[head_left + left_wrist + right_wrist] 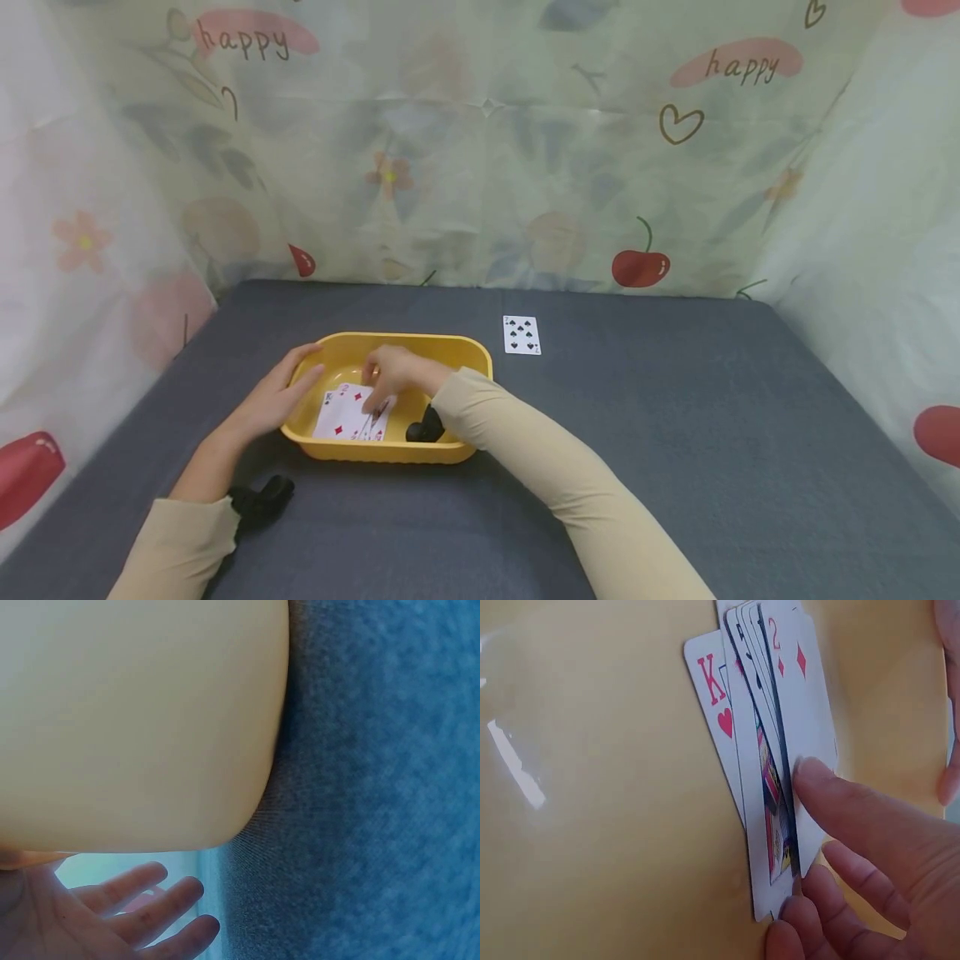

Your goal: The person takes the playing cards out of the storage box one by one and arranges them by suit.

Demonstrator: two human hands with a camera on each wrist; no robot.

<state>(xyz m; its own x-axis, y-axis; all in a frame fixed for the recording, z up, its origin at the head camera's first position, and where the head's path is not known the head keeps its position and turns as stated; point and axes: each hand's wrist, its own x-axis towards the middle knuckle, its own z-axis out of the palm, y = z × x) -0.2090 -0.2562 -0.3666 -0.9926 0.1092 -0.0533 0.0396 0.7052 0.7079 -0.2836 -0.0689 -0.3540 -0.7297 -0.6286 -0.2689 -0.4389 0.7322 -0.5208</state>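
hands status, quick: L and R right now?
Left hand: open, at the rim of the yellow tray.
Right hand: closed, pinching playing cards inside the tray.

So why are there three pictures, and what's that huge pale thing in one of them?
There's no robot here, just a person with two bare hands. They wear three small cameras. The one on the head looks down and sees nearly everything: a yellow tub on a dark cloth, and a seven of spades lying on the cloth beyond the tub, to its right.

The other cameras sit on the wrists, very close to things. The huge pale thing is simply the tub's outside wall! The left hand is at the tub's left end, fingers spread.

The right hand reaches inside and pinches a bunch of cards, its thumb on the two of diamonds. A king of hearts peeks out too.
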